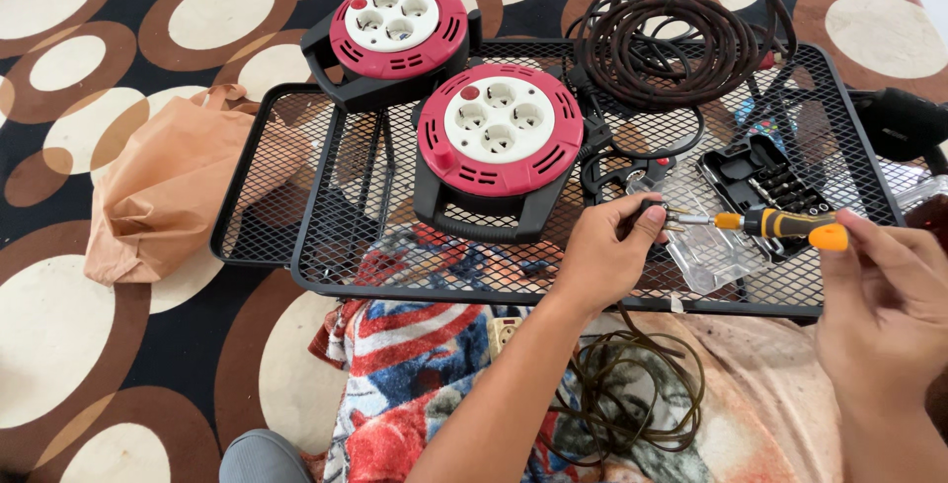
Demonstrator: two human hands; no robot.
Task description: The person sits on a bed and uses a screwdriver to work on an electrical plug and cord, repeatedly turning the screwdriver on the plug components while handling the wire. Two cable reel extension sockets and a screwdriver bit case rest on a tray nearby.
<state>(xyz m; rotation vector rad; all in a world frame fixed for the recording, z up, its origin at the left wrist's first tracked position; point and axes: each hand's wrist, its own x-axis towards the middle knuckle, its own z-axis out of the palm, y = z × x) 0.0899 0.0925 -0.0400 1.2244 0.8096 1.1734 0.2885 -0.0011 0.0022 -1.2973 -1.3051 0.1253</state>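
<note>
two red cable reels (499, 137) (398, 24) were counted, one coiled dark cable (671, 43), one screwdriver (785, 223), one bit case (760, 182), one tan bag (163, 187), two hands (602, 256) (884, 305).

At the right edge of the frame, the black tool (904, 122) and right hand (884, 320) are cut off.

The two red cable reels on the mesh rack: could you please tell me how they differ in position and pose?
The nearer reel lies wholly on the mesh rack, beside the left hand; the farther reel sits at the rack's back edge, partly over the carpet. The nearer reel looks larger, being closer. Its black handle points toward the person; the farther reel's points left. Both have red rims, white four-socket faces and black frames.
</note>
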